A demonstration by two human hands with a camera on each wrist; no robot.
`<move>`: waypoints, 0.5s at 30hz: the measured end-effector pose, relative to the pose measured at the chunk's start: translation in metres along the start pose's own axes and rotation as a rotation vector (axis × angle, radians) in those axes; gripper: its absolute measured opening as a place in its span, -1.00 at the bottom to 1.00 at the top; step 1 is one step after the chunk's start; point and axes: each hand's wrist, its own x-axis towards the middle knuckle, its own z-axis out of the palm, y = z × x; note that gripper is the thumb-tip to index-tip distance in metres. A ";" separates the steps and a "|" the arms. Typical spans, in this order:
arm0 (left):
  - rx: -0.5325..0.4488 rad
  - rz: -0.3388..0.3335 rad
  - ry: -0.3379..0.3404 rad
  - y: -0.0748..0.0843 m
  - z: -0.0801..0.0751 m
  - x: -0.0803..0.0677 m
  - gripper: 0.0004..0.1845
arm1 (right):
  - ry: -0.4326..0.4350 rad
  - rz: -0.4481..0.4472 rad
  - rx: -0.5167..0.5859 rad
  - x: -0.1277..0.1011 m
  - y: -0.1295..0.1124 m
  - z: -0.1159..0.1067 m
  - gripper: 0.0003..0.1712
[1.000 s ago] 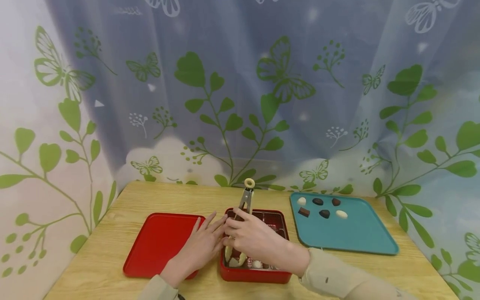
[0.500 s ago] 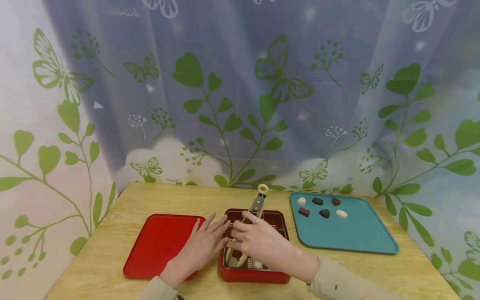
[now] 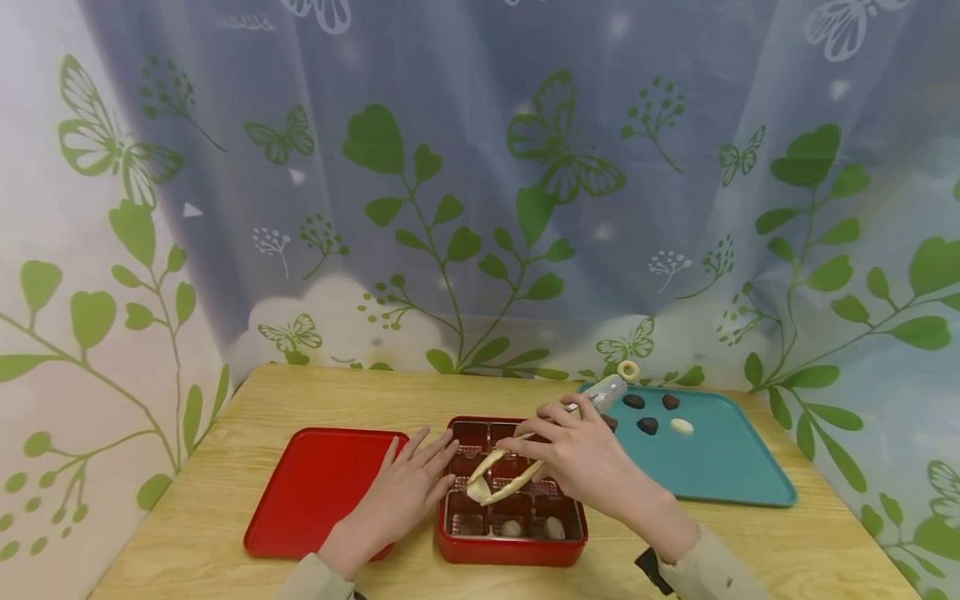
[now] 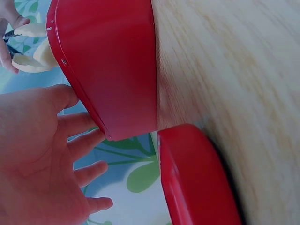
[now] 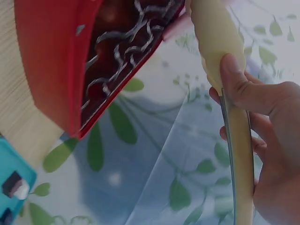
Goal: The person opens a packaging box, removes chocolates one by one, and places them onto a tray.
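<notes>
Right hand (image 3: 592, 462) gripping cream-tipped tongs (image 3: 517, 467) over the red compartment box (image 3: 512, 550), left hand (image 3: 408, 492) flat with fingers spread against the box's left wall, teal tray (image 3: 720, 475) near the table's right edge

Two bare hands, no gloves, rings or nail polish visible. The left hand (image 3: 401, 492) sits lower centre-left of the head view, the right hand (image 3: 588, 458) lower centre-right. Both forearms wear long sleeves in a pale beige-khaki cloth. The left sleeve (image 3: 315, 579) shows only as a cuff at the bottom edge. The right sleeve (image 3: 712, 575) shows more, running off the lower right. A dark strap or band (image 3: 651, 565) sits at the right wrist, just at the cuff. Wrist views show only bare fingers and palm, no clothing.
</notes>
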 end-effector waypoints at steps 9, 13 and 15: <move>0.005 0.003 0.012 -0.001 0.002 0.000 -0.48 | 0.061 0.189 0.083 -0.032 0.028 0.002 -0.28; 0.006 -0.002 0.007 -0.002 0.003 0.001 -0.47 | 0.088 0.251 0.067 -0.048 0.042 0.002 -0.26; 0.005 -0.003 0.006 -0.002 0.003 0.001 -0.47 | 0.105 0.281 0.063 -0.058 0.049 0.003 -0.24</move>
